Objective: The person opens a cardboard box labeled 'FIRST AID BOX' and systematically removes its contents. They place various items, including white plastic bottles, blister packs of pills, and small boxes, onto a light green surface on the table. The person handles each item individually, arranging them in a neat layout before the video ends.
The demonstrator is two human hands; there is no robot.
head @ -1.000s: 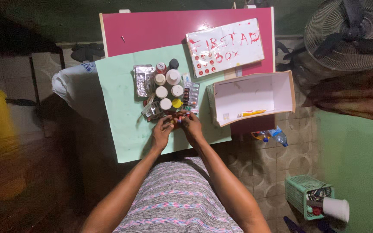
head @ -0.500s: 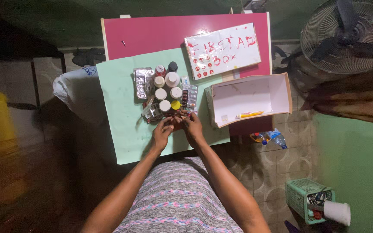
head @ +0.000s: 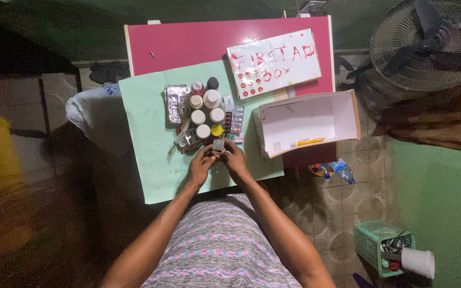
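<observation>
My left hand [head: 199,165] and my right hand [head: 235,160] meet over the pale green sheet [head: 146,133] and together pinch a small silvery blister strip [head: 218,144], held up between the fingertips. Just beyond the hands stands a cluster of small medicine bottles [head: 205,106] with white, red, black and yellow caps. Foil blister packs [head: 177,102] lie to the left of the bottles, and more pill strips [head: 235,118] lie to their right.
An open white cardboard box [head: 310,121] with a yellow tube [head: 306,142] inside sits on the right of the red table [head: 188,40]. Its hand-lettered lid [head: 273,62] lies behind it. A fan [head: 428,45], plastic bottles [head: 333,168] and a green basket [head: 385,245] are on the floor.
The hands have lifted a small silvery blister strip up between the fingertips; earlier they were lower with reddish items between them. The view shifted slightly.
</observation>
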